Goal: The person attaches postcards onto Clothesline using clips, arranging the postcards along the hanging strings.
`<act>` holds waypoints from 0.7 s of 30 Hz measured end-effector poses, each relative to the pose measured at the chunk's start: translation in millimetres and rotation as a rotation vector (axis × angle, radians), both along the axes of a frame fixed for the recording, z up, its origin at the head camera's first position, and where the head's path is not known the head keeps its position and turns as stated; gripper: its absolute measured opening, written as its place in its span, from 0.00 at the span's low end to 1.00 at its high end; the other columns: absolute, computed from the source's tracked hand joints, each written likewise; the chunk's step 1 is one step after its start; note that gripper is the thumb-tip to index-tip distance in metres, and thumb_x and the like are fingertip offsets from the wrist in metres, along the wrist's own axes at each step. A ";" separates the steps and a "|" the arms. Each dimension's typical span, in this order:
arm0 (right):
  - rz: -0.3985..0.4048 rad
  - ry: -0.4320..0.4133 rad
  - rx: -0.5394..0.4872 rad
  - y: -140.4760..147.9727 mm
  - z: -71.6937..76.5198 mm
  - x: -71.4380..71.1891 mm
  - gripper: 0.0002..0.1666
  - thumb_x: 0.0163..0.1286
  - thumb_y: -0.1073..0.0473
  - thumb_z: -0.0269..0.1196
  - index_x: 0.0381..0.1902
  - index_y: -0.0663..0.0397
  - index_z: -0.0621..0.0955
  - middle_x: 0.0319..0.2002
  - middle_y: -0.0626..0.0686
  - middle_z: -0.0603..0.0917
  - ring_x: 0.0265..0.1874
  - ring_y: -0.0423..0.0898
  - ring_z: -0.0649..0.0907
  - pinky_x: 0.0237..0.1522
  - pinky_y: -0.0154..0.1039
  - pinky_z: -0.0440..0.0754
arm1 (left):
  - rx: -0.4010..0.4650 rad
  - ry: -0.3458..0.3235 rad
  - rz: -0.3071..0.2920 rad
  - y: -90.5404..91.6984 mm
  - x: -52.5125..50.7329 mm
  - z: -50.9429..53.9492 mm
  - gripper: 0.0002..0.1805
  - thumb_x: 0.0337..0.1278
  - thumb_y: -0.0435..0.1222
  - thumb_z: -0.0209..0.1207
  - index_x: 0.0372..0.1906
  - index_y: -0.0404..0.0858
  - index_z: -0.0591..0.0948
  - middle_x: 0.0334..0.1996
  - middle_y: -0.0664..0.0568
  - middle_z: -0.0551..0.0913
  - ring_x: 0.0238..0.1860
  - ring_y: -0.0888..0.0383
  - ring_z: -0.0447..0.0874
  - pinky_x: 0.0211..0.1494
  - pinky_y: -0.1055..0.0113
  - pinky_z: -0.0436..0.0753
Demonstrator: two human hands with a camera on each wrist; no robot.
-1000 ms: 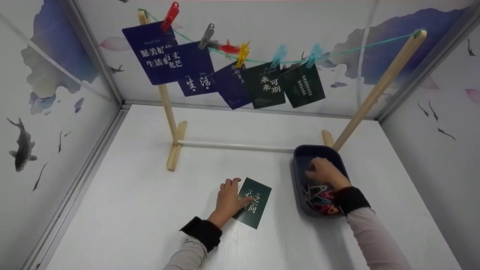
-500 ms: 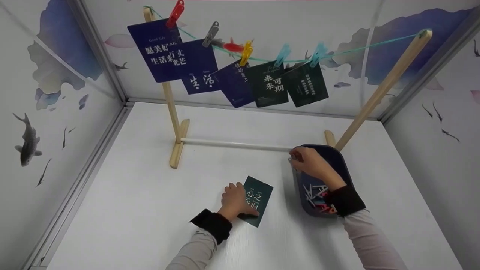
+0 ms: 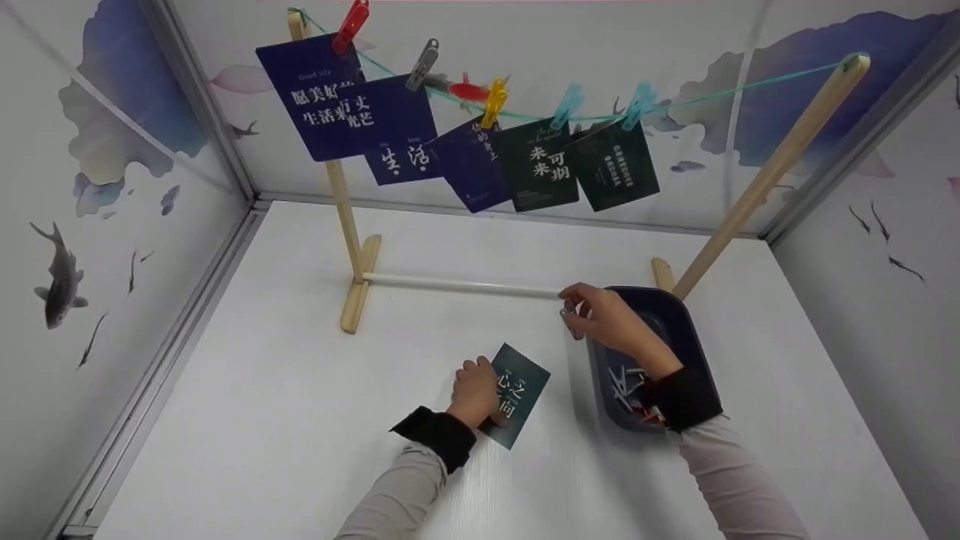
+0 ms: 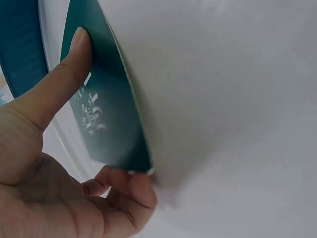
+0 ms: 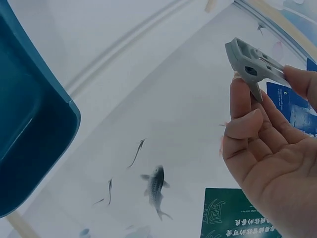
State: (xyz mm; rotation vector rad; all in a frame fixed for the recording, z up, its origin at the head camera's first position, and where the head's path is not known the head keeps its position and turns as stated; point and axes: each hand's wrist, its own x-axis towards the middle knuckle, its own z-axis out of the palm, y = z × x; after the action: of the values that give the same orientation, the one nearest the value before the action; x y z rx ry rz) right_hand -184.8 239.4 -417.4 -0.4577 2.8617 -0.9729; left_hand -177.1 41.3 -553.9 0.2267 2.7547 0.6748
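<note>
On the white table (image 3: 300, 420), my left hand (image 3: 474, 394) holds a dark green card (image 3: 525, 382) with white Chinese characters by its left side. The left wrist view shows the thumb flat on the card's face (image 4: 111, 129) and curled fingers at its lower edge; one long edge stands slightly off the table. Over the left rim of a navy box (image 3: 690, 337), my right hand (image 3: 615, 322) pinches a grey clothespin (image 5: 245, 62) between thumb and fingers. Several more clothespins (image 3: 626, 390) lie in the box, partly hidden by the right wrist.
A green string (image 3: 750, 87) runs between two wooden posts (image 3: 776, 172), joined below by a white rod (image 3: 465, 285). Blue cards (image 3: 315, 97) and dark green cards (image 3: 611, 169) hang from it on coloured clothespins (image 3: 493, 103). Patterned walls enclose the table.
My right hand has come up out of the box and moved left, bringing a grey clothespin. My left hand has shifted slightly right and its fingers have curled at the card, which has turned a little.
</note>
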 end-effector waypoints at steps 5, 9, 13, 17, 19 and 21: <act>-0.010 0.089 -0.011 -1.8 1.4 -1.1 0.12 0.74 0.64 0.46 0.36 0.63 0.76 0.31 0.54 0.72 0.29 0.44 0.70 0.33 0.36 0.70 | 0.193 -0.122 -0.140 -7.4 -3.8 6.6 0.46 0.42 0.35 0.71 0.65 0.24 0.59 0.52 0.30 0.72 0.53 0.40 0.75 0.57 0.50 0.76; -0.069 0.188 -0.063 2.0 3.8 -1.7 0.15 0.75 0.65 0.44 0.28 0.63 0.71 0.27 0.51 0.66 0.27 0.43 0.65 0.33 0.37 0.65 | 0.321 -0.259 -0.254 -10.5 -13.4 17.2 0.40 0.63 0.34 0.51 0.69 0.20 0.44 0.65 0.27 0.63 0.65 0.43 0.67 0.69 0.54 0.65; -0.119 0.283 -0.153 11.4 8.9 -2.2 0.11 0.74 0.65 0.48 0.31 0.64 0.73 0.27 0.52 0.70 0.26 0.41 0.67 0.31 0.33 0.65 | 0.441 -0.251 -0.343 -9.0 -23.6 34.5 0.27 0.64 0.29 0.46 0.63 0.22 0.52 0.58 0.27 0.68 0.55 0.43 0.75 0.57 0.52 0.77; -0.175 0.364 -0.219 25.2 19.3 -3.6 0.08 0.69 0.66 0.56 0.43 0.66 0.76 0.33 0.57 0.79 0.28 0.37 0.70 0.31 0.26 0.67 | 0.539 -0.217 -0.339 -2.8 -33.2 56.7 0.15 0.66 0.27 0.47 0.53 0.33 0.59 0.48 0.32 0.77 0.39 0.45 0.84 0.34 0.59 0.83; -0.212 0.397 -0.229 34.0 25.9 -4.6 0.14 0.67 0.68 0.58 0.49 0.68 0.76 0.36 0.60 0.81 0.31 0.34 0.71 0.33 0.23 0.68 | 0.559 -0.197 -0.311 2.0 -37.6 68.2 0.15 0.66 0.27 0.48 0.53 0.35 0.60 0.48 0.34 0.78 0.39 0.47 0.85 0.34 0.63 0.84; -0.243 0.409 -0.212 44.0 33.3 -5.7 0.17 0.66 0.69 0.59 0.52 0.69 0.76 0.38 0.62 0.82 0.32 0.31 0.70 0.35 0.18 0.68 | 0.551 -0.135 -0.291 8.3 -41.9 79.2 0.15 0.65 0.28 0.51 0.53 0.37 0.62 0.49 0.36 0.80 0.43 0.48 0.84 0.37 0.64 0.84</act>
State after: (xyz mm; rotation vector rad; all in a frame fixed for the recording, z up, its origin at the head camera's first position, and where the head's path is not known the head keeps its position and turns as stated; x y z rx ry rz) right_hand -190.5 283.4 -384.1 -0.3662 3.2499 -1.3766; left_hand -219.0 49.6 -474.7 0.6552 2.2855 1.2923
